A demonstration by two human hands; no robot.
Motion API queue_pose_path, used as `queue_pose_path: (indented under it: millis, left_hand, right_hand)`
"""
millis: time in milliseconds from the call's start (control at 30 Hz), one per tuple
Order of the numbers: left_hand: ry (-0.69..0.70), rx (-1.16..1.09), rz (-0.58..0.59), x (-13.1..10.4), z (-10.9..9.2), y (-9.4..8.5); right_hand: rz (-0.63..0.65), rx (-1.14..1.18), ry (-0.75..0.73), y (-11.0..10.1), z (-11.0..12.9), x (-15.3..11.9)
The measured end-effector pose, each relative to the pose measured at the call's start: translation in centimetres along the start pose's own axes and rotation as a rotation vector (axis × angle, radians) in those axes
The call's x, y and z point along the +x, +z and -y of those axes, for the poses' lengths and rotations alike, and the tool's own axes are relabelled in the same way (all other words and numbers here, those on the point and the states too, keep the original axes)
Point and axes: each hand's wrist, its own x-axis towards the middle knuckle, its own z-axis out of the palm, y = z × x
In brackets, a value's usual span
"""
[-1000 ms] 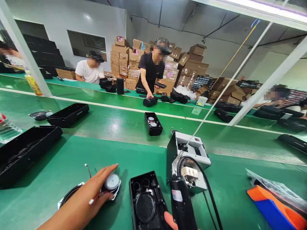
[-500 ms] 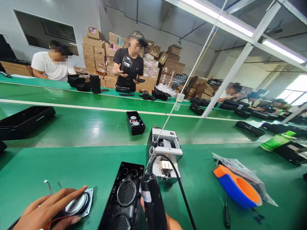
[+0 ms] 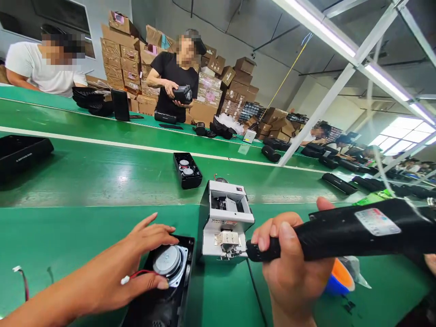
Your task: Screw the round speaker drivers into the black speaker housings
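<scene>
**Speaker driver seated on housing; screwdriver tip at the feeder**

Edges/room: The near green bench lay open to the left of the work, apart from a loose wire end near the left edge. A conveyor belt ran just beyond the bench, its white stripe on the far side. To the right, room was tight.

Work items: The left hand rested on a round speaker driver, fingers spread, thumb and fingertips touching its rim; not a closed grasp. The driver was silver-centred on a squarish metal frame, with a red lead and white plug trailing over the hand. It sat on the top end of a black speaker housing at the bottom edge of the view. The right hand was clamped around a black electric screwdriver, held nearly level, its tip at the front of a white screw feeder box.

Surroundings: The feeder stood just right of the housing. An orange-and-blue tape roll lay partly hidden behind the right hand. A second open housing sat on the belt. Two co-workers stood across the line, before stacked cartons; one in a black shirt held a dark unit.
</scene>
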Motion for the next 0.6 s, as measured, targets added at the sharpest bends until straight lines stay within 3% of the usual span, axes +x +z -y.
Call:
queue_pose_path:
  millis: [133, 267, 367, 467, 600]
  left_hand:
    - [-0.07, -0.023, 0.005, 0.4, -0.1, 1.3]
    - [-0.075, 0.036, -0.13, -2.8, -0.5, 3.8]
    - [-0.091, 0.164, -0.147, -5.6, -0.6, 5.7]
    - [-0.114, 0.245, -0.105, -6.6, -1.3, 6.2]
    - [-0.049, 0.184, -0.007, -5.2, -3.2, 4.3]
  right_hand:
    - [0.115, -0.07, -0.081, 0.2, -1.7, -0.5]
    - [0.236, -0.09, -0.033, -0.2, -2.5, -1.0]
    - [0.25, -0.103, 0.021, -0.3, -2.2, -1.0]
    - [0.25, -0.121, 0.216, -0.5, -1.3, -1.1]
    - [0.329, -0.164, 0.573, -1.0, 0.0, -1.9]
